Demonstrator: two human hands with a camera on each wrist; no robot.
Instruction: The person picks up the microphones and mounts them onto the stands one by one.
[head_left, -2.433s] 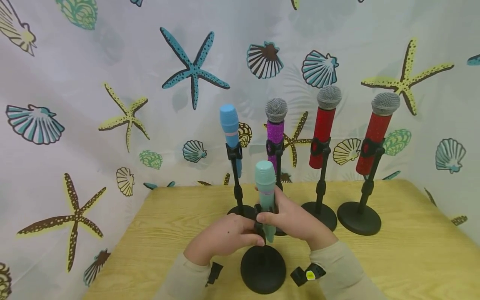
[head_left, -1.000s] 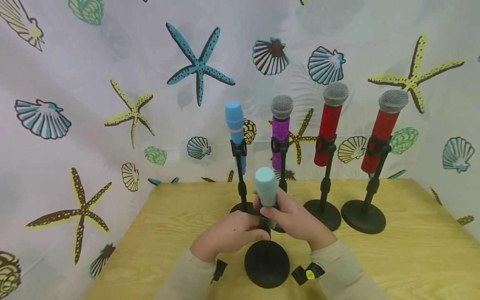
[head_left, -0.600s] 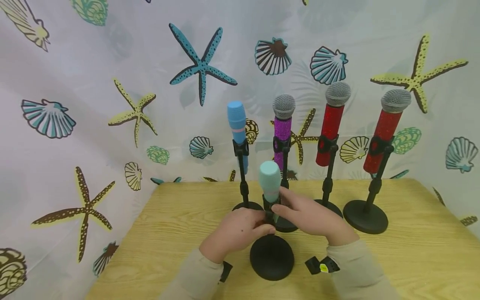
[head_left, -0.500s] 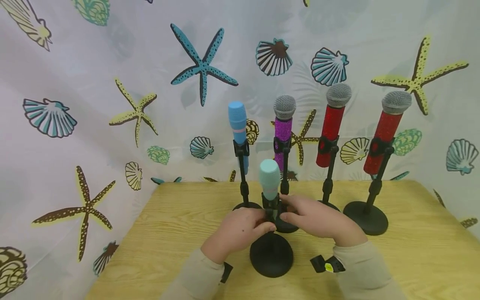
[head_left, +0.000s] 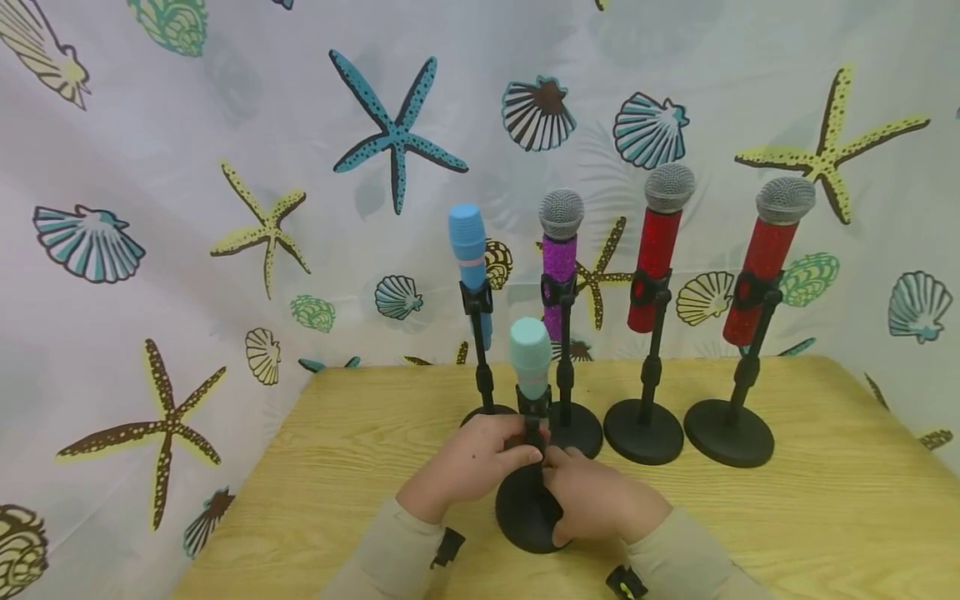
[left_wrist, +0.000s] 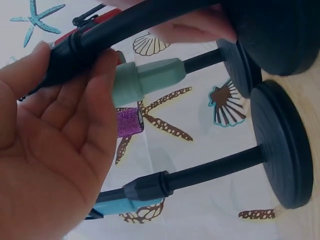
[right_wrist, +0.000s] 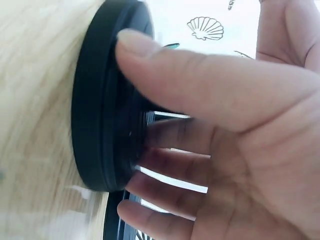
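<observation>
A mint-green microphone (head_left: 530, 354) stands nearly upright in the clip of a black microphone stand (head_left: 519, 512) at the front of the table. My left hand (head_left: 468, 467) grips the stand's pole just below the clip, thumb on one side and fingers on the other, as the left wrist view also shows. Low on the same stand is my right hand (head_left: 600, 498). Its thumb (right_wrist: 145, 50) lies over the round base, and its bent fingers reach round the foot of the pole. The microphone's lower end (left_wrist: 162, 75) sticks out behind the pole in the left wrist view.
Behind stand more microphones on black stands: a blue one (head_left: 468, 242), a purple one (head_left: 559, 254), a red one (head_left: 655, 258) and another red one (head_left: 763, 262). The wooden table (head_left: 360, 417) meets a patterned curtain (head_left: 300, 100) at its back edge.
The right hand has let go of the mint-green microphone and moved down to the stand's base. The microphone now sits in the clip. The left hand still grips the pole.
</observation>
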